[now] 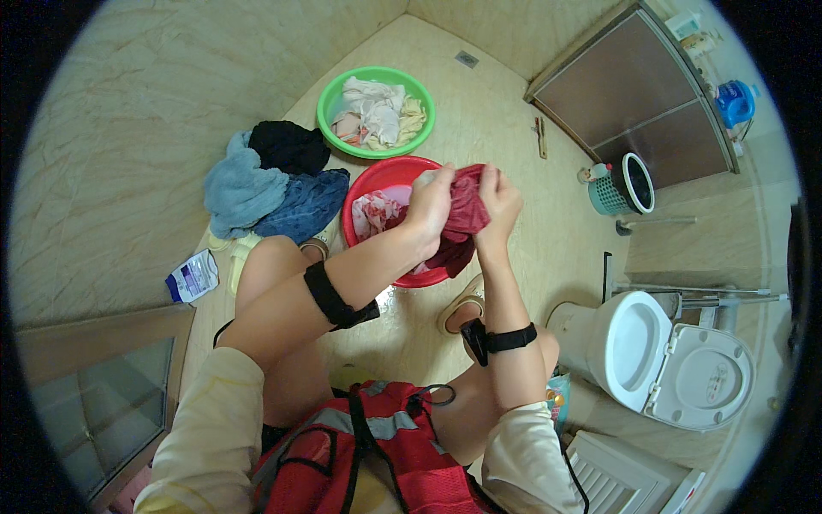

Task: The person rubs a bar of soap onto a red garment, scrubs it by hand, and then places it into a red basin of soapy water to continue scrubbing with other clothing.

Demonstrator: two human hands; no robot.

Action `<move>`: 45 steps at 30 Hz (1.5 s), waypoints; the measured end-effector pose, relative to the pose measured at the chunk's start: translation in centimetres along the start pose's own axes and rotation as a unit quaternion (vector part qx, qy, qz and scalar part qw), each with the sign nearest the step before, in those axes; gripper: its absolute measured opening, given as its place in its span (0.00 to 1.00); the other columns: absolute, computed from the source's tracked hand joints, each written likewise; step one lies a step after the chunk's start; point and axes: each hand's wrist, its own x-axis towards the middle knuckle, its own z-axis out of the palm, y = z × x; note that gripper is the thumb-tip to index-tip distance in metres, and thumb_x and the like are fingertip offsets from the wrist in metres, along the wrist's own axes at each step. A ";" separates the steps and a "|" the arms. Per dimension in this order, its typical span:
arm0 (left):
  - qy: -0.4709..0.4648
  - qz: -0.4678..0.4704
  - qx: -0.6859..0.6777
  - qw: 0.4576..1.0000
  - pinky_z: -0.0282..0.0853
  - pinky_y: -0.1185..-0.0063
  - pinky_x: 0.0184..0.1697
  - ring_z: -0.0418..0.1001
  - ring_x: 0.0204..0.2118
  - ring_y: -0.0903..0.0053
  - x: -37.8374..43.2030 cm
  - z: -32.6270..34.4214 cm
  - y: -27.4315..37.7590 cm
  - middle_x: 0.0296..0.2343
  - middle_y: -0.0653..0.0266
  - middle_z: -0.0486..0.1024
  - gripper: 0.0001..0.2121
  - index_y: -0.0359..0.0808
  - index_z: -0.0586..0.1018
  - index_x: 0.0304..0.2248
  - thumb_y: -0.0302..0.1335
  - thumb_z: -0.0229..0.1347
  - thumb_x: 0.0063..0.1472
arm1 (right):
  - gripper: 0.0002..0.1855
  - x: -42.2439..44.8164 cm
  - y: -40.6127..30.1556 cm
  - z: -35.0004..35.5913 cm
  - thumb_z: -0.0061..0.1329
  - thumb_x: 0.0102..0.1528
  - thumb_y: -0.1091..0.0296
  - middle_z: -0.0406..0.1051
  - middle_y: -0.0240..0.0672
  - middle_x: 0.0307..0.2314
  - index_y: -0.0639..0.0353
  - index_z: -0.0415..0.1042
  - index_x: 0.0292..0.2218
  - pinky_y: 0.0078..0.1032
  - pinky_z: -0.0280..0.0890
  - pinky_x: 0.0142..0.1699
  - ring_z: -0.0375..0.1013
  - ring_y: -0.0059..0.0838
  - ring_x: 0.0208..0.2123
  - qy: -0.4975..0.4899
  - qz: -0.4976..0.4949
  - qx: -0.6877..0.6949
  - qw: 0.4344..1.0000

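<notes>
A dark red cloth [465,205] is stretched between my two hands above a red plastic basin [392,170]. My left hand [429,202] grips its left side with curled fingers. On its right side, the fingers of my right hand [501,205] are closed on the fabric. Its lower part hangs down over the basin's right rim. Inside the basin, a red-and-white patterned cloth [374,212] lies beside what looks like pale, cloudy water. My left forearm and hands hide part of the basin.
Beyond stands a green basin [324,132] holding pale clothes [379,109]. Left lie a blue fleece garment [244,189], a black garment [289,148], jeans [305,205] and a plastic packet [194,276]. A brush [542,138], a waste bin [610,196] and an open toilet [636,340] are right.
</notes>
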 end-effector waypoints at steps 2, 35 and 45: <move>0.008 -0.012 -0.003 1.000 0.64 0.78 0.39 0.69 0.34 0.82 0.3 0.4 -0.3 0.29 0.65 0.71 0.16 0.32 0.70 0.34 0.39 0.40 0.64 | 0.13 -0.2 0.9 0.7 0.43 0.54 0.62 0.71 0.43 0.19 0.62 0.71 0.26 0.30 0.63 0.26 0.70 0.37 0.19 -0.005 0.111 0.190 0.975; -0.315 -0.082 -0.182 0.928 0.64 0.79 0.24 0.68 0.24 0.82 2.8 -3.0 -0.5 0.24 0.68 0.70 0.16 0.37 0.72 0.32 0.39 0.38 0.64 | 0.12 -3.7 -2.9 1.3 0.44 0.51 0.73 0.61 0.47 0.15 0.66 0.61 0.18 0.31 0.57 0.23 0.63 0.37 0.16 0.070 -0.269 0.041 0.960; -0.127 0.048 0.004 0.991 0.65 0.80 0.44 0.68 0.39 0.79 0.0 0.5 2.7 0.36 0.63 0.69 0.11 0.33 0.66 0.41 0.29 0.45 0.61 | 0.22 -0.7 -3.2 -2.1 0.54 0.47 0.55 0.66 0.50 0.18 0.66 0.62 0.23 0.33 0.61 0.27 0.67 0.42 0.19 -0.067 0.023 -0.045 0.996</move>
